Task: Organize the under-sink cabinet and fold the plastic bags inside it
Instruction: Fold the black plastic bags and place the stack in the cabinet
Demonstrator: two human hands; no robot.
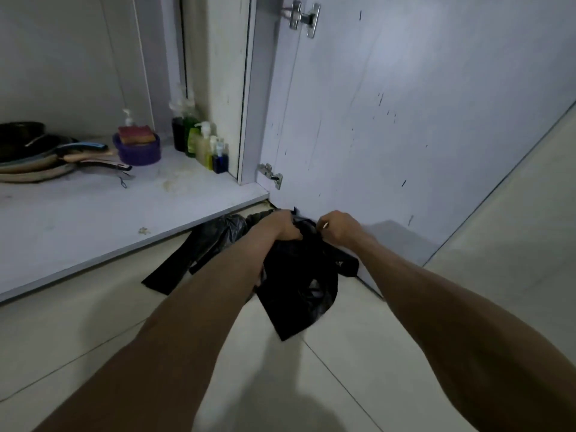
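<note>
Crinkling glossy black bag in both hands' grip.

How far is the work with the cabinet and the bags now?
Looks done: pans, purple tub and bottles stand grouped on the cabinet floor. In hand: left hand and right hand grip one black plastic bag. Left: another black bag lies unfolded on the floor tiles.

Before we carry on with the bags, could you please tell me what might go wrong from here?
The black bag gripped by the left hand and right hand hangs crumpled, so the thin plastic may tear if pulled hard. The open cabinet door stands right beside the hands, so knuckles could hit it. Another bag lies on the floor, easy to slip on.
</note>
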